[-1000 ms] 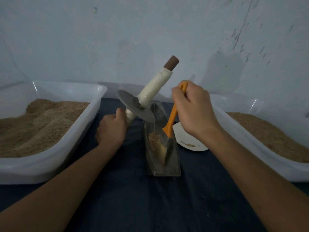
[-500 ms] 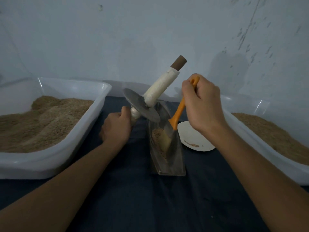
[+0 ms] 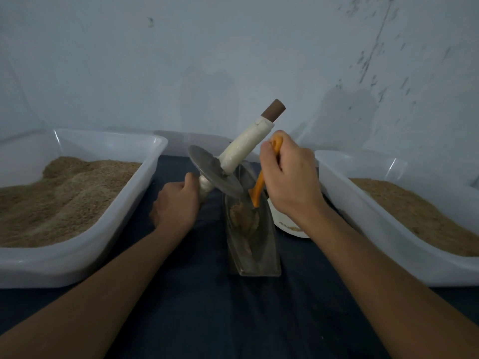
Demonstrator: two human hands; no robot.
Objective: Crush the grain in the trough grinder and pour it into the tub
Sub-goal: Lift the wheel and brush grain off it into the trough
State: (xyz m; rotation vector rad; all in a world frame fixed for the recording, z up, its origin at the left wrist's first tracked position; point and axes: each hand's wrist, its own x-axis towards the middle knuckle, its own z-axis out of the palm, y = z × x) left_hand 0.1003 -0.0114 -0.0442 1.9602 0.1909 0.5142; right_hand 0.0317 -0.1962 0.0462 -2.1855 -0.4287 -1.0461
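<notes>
The left hand [image 3: 176, 203] has a closed grip on the tilted grinding wheel's axle [image 3: 207, 183], the right hand [image 3: 290, 174] grips an orange brush [image 3: 258, 190] over crushed grain [image 3: 243, 216] in the metal trough [image 3: 252, 244] mid-bench, between two grain-filled tubs, left [image 3: 77, 260] and right [image 3: 388, 255].

Both forearms forward, left hand [image 3: 176, 203] and right hand [image 3: 291, 177] fisted

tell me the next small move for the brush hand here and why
Probably one more short stroke with the brush, drawing the crushed grain into one heap in the trough. The left hand holds the wheel tilted clear, and grain lies smeared along the groove, not ready to pour.
</notes>
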